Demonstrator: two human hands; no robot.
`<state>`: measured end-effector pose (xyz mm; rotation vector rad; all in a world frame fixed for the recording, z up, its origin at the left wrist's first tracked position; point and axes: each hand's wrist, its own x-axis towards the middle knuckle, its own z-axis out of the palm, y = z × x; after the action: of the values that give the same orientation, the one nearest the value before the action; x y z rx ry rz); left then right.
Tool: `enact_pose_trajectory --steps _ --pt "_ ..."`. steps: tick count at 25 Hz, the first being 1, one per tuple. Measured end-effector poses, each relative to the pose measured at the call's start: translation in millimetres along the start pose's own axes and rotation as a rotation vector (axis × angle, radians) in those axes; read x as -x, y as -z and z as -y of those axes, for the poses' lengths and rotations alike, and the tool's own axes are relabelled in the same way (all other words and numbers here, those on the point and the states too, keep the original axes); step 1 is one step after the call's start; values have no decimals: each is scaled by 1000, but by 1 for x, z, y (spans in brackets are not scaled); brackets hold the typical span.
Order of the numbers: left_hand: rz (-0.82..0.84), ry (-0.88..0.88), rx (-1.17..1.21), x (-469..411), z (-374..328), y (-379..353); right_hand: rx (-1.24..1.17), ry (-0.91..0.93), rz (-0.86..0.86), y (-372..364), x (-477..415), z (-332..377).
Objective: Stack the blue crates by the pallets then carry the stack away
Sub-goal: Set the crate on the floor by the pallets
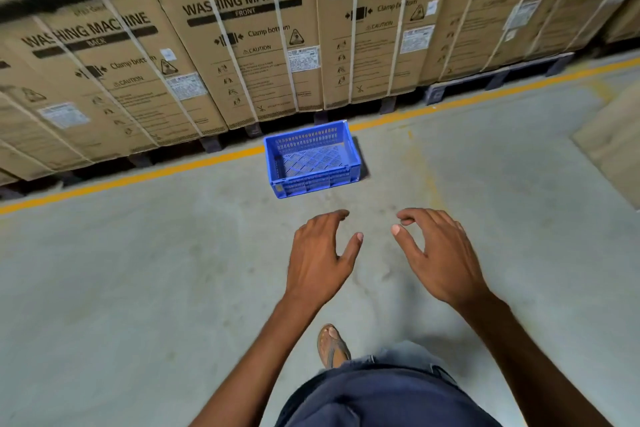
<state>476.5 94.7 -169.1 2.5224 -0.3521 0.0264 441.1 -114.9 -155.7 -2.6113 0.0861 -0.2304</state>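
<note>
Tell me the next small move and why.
Probably step closer and lower both hands to the ends of the blue crate. It sits empty on the floor at the yellow line, and the left hand and right hand hover open, short of it, holding nothing.

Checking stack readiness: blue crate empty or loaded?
Empty: the blue crate sits upright on the floor, its perforated bottom fully visible, nothing inside.

The concrete floor carries one blue crate (empty, upright) partly over a yellow line, near loaded pallets.
</note>
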Motion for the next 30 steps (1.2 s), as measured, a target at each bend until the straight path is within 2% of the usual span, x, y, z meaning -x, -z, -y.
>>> enact_pose_trajectory --steps 3,9,12,18,24,30 --pt "-10 -17 5 68 -33 -12 -24 -57 8 15 79 -14" --pt "-77 8 37 199 -105 -36 -72 -42 26 49 221 -45" --pt "-41 -5 28 267 -135 -45 -130 -73 32 67 293 -53" --pt "109 -72 41 361 -170 -61 -170 -211 -104 98 421 -56" --pt "252 -280 76 461 -207 -80 -234 -532 -305 106 569 -47" --pt "431 -442 136 567 -254 -98 -249 -696 -394 122 714 -35"
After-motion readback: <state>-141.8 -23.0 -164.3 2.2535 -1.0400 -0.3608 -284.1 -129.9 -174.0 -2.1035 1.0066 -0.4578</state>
